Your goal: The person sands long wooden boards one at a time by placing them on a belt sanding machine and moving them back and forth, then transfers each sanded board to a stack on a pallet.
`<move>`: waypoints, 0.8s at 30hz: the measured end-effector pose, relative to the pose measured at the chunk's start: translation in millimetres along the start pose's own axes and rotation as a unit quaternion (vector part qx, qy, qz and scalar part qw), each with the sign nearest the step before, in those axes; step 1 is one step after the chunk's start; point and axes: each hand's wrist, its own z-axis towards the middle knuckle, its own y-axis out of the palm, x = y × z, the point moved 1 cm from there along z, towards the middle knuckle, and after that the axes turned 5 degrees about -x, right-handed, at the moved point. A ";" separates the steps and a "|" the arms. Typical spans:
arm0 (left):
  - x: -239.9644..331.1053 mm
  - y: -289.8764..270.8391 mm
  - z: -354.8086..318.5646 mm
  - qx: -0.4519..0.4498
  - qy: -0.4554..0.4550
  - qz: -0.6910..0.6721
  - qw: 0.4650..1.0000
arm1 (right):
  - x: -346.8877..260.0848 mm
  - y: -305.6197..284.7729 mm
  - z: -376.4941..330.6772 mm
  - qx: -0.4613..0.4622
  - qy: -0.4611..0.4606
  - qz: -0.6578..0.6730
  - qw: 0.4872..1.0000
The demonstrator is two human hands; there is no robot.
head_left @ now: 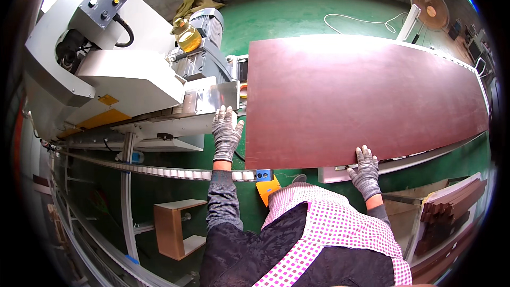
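A large reddish-brown panel (361, 101) lies flat in front of me, its left end beside a white machine (130, 77). My right hand (365, 174), in a grey striped glove, rests on the panel's near edge with the fingers stretched over the top and the thumb apart. My left hand (227, 137), gloved alike, is spread open at the end of the machine's metal bed (219, 98), just left of the panel. Whether its fingertips touch the metal I cannot tell. Neither hand is wrapped around anything.
A roller track (159, 171) curves along the left, ending at an orange bracket (268, 188). A motor (207, 24) with a yellow-liquid jar (188, 38) stands behind the bed. Brown strips (451, 202) are stacked at lower right; a fan (430, 8) stands far right.
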 end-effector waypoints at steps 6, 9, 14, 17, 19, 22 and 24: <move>-0.8 4.1 1.3 0.029 0.018 0.012 0.999 | 0.7 -3.5 0.9 -0.012 0.002 0.003 1.000; -1.3 5.5 3.9 0.032 0.023 0.007 0.999 | 2.1 -5.5 1.9 -0.016 -0.002 0.010 1.000; 0.1 1.5 15.2 0.017 0.014 0.020 1.000 | 2.9 -7.4 0.7 -0.016 0.000 0.021 1.000; -5.3 3.5 27.0 0.011 0.015 0.033 0.999 | 5.8 -7.3 -0.9 -0.014 -0.001 0.022 1.000; -8.0 2.7 35.1 0.013 0.025 0.040 0.999 | 5.0 -8.9 -1.1 -0.017 0.006 0.029 0.999; -17.7 2.0 49.8 -0.005 0.015 0.071 0.997 | 3.9 -9.0 -1.1 -0.018 0.002 0.036 0.999; -29.3 6.3 64.1 -0.006 0.016 0.094 0.995 | 3.4 -7.6 -1.4 -0.020 0.002 0.028 0.999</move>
